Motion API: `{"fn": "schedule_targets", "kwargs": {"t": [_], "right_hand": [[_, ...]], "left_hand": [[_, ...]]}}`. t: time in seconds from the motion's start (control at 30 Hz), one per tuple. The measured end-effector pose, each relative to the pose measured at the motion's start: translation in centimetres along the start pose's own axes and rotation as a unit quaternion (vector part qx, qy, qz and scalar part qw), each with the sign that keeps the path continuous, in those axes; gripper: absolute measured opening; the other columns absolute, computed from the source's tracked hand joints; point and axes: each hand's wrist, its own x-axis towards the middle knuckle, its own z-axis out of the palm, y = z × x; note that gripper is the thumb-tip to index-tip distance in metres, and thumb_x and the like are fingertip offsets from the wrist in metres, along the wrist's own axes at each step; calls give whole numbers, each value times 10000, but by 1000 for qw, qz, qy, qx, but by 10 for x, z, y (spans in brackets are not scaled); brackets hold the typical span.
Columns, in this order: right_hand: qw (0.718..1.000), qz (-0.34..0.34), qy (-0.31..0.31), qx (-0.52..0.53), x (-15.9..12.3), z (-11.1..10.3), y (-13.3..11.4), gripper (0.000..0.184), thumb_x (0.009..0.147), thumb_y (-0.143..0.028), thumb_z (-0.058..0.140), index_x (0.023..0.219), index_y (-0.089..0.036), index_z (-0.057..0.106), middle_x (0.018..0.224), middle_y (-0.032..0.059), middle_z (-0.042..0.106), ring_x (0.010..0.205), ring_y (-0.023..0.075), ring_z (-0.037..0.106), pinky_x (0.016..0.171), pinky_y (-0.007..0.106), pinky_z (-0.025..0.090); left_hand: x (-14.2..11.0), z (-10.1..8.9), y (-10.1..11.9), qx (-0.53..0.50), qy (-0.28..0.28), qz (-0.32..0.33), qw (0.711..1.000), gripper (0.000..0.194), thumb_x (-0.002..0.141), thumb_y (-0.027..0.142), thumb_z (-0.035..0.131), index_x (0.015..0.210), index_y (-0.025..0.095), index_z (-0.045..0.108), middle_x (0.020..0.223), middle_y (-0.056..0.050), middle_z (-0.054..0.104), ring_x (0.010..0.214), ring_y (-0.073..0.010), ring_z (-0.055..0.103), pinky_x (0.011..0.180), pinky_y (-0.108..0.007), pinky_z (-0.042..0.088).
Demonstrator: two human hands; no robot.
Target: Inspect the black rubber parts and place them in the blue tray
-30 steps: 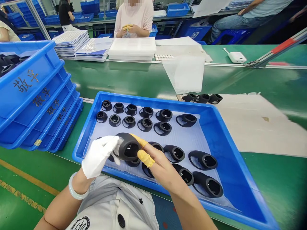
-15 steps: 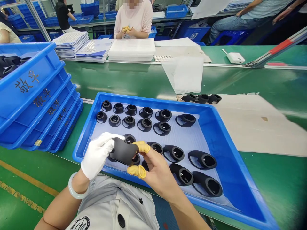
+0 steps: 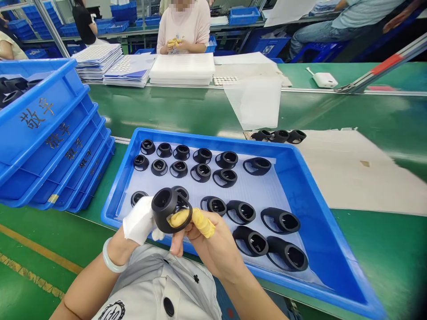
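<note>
My left hand [image 3: 139, 221], in a white glove, and my right hand [image 3: 207, 242], with yellow finger cots, both grip one black rubber eyecup [image 3: 166, 207] over the near edge of the blue tray [image 3: 308, 195]. The eyecup's round opening faces up toward me, and a cot-covered finger pokes through its ring. Several more black eyecups [image 3: 213, 171] lie in rows on a white sheet inside the tray.
A stack of blue bins [image 3: 50, 133] stands at the left. Three eyecups [image 3: 278, 135] lie on white paper [image 3: 353, 173] beyond the tray. Across the green belt, stacked white sheets [image 3: 182, 69] lie before a seated person in pink [image 3: 182, 26].
The eyecup has been turned in my hands: its opening faced me, then its dark back showed, and now the round opening faces up. My left hand dropped lower.
</note>
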Motion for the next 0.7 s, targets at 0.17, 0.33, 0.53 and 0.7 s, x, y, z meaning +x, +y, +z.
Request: {"fn": "schedule_targets", "kwargs": {"t": [0.17, 0.33, 0.53, 0.7], "right_hand": [[982, 84, 33, 165, 6, -2, 7, 406, 777, -519, 662, 680, -126, 696, 455, 54, 642, 325, 116, 534, 328, 176, 413], [952, 149, 56, 260, 10, -10, 11, 262, 777, -355, 668, 649, -127, 665, 549, 14, 673, 300, 54, 497, 287, 118, 376], [948, 212, 75, 226, 15, -10, 24, 224, 760, -305, 627, 637, -118, 626, 493, -4, 616, 293, 76, 515, 267, 130, 374], [969, 188, 62, 147, 15, -10, 30, 272, 717, -364, 639, 570, -150, 560, 477, 1, 599, 302, 120, 539, 257, 167, 383]], "left_hand": [[0, 1, -4, -65, -36, -45, 996, 314, 738, 372, 612, 497, 187, 532, 376, 13, 464, 364, -113, 435, 375, -239, 327], [2, 5, 10, -248, -19, -110, 962, 316, 821, 427, 543, 658, 158, 568, 437, 38, 483, 276, -58, 371, 281, -184, 222], [-1, 9, 15, -249, 3, -82, 965, 384, 800, 473, 613, 658, 118, 583, 499, 8, 558, 340, -69, 488, 301, -164, 312], [-8, 13, 19, -184, 18, -27, 982, 416, 764, 497, 647, 809, 84, 667, 560, -7, 607, 347, -79, 503, 345, -193, 358]]}}
